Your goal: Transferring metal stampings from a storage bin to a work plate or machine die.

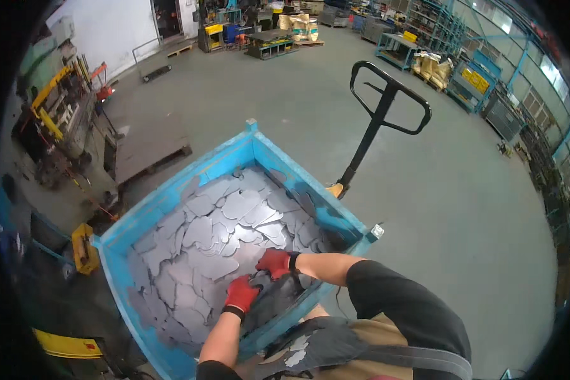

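Only got the head view here, so going off that. Using the blue bin as the landmark: the flat grey metal pieces are all heaped inside it, overlapping every which way. Both red-gloved hands are inside too, over by the bin's near side, with the left hand and right hand just beside each other. Fingers look curled on both, down at the heap, but honestly I can't tell if either grip is clenched on a piece or just resting there, cause the gloves hide it.

Step-wise, my guess is they're picking through or gathering loose pieces. I'd say the next move calls for fingertips under an edge and a firm pinch, since thin overlapping stuff probably slides.

Around the bin: pallet jack handle standing beyond its far right side, yellow box just beside its left corner.
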A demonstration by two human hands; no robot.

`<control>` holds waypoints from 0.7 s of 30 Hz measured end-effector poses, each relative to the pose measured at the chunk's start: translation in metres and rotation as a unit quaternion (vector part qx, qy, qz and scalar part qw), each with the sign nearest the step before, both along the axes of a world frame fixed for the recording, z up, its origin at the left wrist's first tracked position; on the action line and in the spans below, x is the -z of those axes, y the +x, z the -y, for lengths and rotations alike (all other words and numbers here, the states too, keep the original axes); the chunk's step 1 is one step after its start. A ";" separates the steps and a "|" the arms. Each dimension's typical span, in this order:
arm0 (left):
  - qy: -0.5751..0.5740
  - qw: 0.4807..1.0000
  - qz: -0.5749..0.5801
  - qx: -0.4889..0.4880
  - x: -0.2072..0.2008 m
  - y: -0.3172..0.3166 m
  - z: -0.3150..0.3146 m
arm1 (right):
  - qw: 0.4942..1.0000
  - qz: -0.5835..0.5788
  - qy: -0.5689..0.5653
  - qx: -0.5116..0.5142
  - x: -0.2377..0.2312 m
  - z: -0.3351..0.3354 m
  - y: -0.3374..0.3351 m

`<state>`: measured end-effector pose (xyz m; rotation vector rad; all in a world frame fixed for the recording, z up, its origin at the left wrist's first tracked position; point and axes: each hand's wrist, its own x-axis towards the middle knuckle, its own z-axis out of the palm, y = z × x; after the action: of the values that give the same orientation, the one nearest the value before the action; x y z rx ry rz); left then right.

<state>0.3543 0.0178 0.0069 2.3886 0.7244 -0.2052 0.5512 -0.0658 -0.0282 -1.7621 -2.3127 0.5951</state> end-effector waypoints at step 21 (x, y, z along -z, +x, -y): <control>0.020 0.998 0.048 0.023 0.020 -0.038 0.016 | 0.992 0.027 -0.091 0.087 0.006 0.021 -0.039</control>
<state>0.3162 0.0022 -0.0136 2.4354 0.6363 -0.0962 0.5123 -0.0870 -0.0340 -2.0600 -2.1678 0.7547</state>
